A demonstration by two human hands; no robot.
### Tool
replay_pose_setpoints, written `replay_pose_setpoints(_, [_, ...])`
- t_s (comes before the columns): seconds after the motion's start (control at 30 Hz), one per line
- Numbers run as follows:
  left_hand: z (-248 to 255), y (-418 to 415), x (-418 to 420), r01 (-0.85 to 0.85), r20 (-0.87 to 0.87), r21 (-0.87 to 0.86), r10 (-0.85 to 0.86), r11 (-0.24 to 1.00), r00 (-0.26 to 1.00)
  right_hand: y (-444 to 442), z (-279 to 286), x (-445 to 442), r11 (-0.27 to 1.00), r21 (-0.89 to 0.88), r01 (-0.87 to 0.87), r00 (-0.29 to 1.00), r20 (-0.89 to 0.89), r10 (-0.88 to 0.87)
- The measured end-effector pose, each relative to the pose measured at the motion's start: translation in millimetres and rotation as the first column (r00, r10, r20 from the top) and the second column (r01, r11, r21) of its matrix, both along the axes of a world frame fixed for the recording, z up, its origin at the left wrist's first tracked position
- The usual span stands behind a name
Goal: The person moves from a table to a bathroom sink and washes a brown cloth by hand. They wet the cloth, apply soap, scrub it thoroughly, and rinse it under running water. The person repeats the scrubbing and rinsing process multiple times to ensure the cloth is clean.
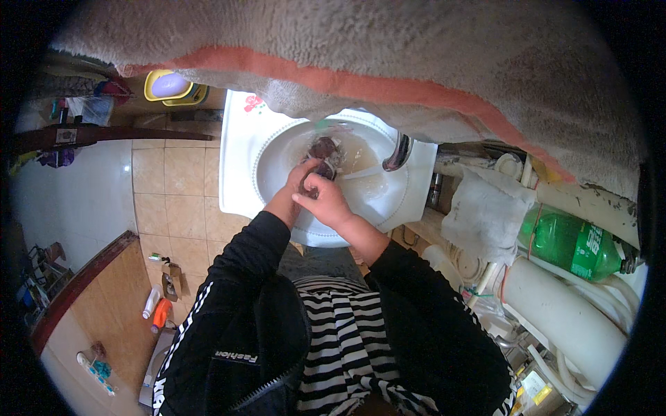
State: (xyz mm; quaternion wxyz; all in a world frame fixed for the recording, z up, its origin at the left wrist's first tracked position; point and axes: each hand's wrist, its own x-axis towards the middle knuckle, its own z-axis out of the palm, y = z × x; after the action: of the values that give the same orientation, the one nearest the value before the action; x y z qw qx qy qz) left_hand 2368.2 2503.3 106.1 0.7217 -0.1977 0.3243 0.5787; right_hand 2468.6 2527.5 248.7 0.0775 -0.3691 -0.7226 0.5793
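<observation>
Over a white oval washbasin (276, 197), my left hand (297, 179) and my right hand (328, 200) are close together, both gripping a wet dark brown item (323, 148). Its far part has rounded dark lobes with whitish bits beside them, and a curved end shows between my fingers. My hands hide much of it, so I cannot tell exactly what it is. From the chrome tap (399, 153) at the right, a stream of water (361, 171) runs toward the item. Cloudy, brownish water (367, 184) lies in the bowl.
A grey-brown towel (364, 41) with a pink band hangs across the top, overlapping the basin's far edge. Purple soap (170, 85) rests in a yellow dish (151, 93). At right are a white cloth (484, 213), pipes and a green plastic bottle (572, 244). An orange bottle (162, 313) stands lower left.
</observation>
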Motion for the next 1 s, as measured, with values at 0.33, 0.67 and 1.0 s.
replay_pose_setpoints(0.33, [67, 4, 28, 0.064, -0.338, -0.163, -0.117, 0.984, 0.934, 60, -127, 29, 0.884, -0.072, 0.462, 0.855, 0.301, -0.422])
replay_pose_setpoints(0.67, [102, -28, -18, 0.274, -0.656, -0.703, -0.451, 0.656, -0.605, 33, -70, 61, 0.907, 0.412, -0.081, 0.676, 0.692, -0.253])
replay_pose_setpoints(1.0, [63, -6, -11, 0.459, -0.628, -0.74, -0.262, 0.491, -0.733, 56, -96, 55, 0.944, 0.193, -0.268, 0.725, 0.685, 0.066])
